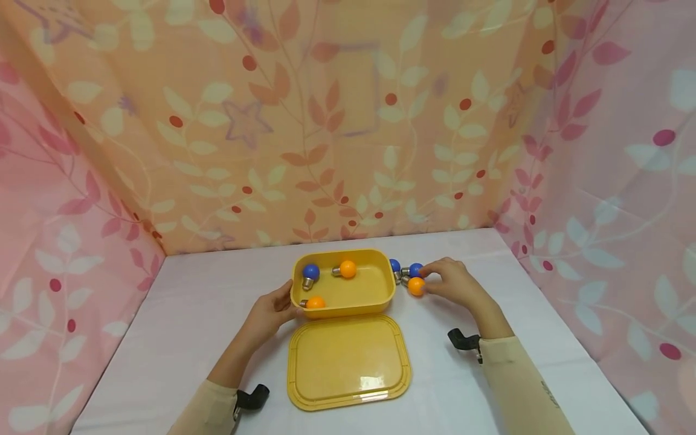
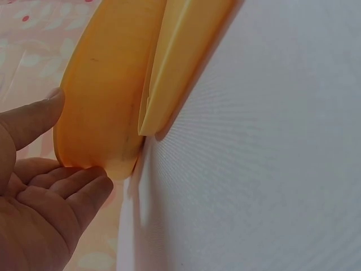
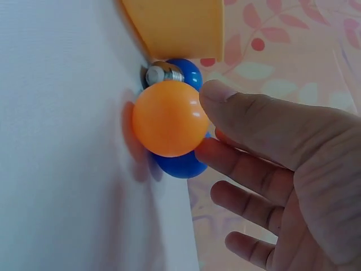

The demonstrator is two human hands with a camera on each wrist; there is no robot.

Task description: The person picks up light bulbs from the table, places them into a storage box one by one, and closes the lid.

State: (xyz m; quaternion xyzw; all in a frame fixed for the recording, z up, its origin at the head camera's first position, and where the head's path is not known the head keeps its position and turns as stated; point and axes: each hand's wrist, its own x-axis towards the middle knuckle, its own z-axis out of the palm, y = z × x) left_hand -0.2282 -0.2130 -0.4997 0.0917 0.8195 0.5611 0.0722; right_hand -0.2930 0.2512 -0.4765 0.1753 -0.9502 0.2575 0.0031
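Observation:
A yellow plastic box (image 1: 370,290) stands on the white tabletop. Inside lie a blue bulb (image 1: 311,272) and two orange bulbs (image 1: 348,269) (image 1: 315,302) with silver screw bases. My left hand (image 1: 270,313) holds the box's left end, thumb at the rim and fingers against the end wall. Beyond the box's right end are an orange bulb (image 3: 169,118) and two blue ones (image 1: 416,270) (image 1: 395,264), close together. My right hand (image 1: 451,281) is at these, thumb and index fingertips right at the orange bulb, other fingers spread.
The yellow lid (image 1: 348,362) lies flat in front of the box, close to its near wall. Leaf-patterned cloth (image 1: 348,121) hangs behind the table and along both sides. Each wrist carries a black camera mount (image 1: 252,397).

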